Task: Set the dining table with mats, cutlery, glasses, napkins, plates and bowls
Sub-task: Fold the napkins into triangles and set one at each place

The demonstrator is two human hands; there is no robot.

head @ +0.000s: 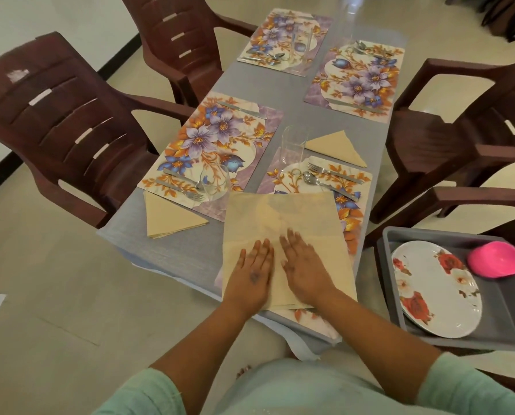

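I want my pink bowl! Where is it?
The pink bowl sits upside down in the grey tray at the right, beside the flowered plate.

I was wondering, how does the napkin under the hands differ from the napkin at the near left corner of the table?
The napkin under the hands lies open as a large flat square, while the corner napkin is folded into a small triangle. The open one covers part of a floral mat; the folded one lies on the bare table beside a mat. Both hands press the open one; nothing touches the folded one. Both are beige.
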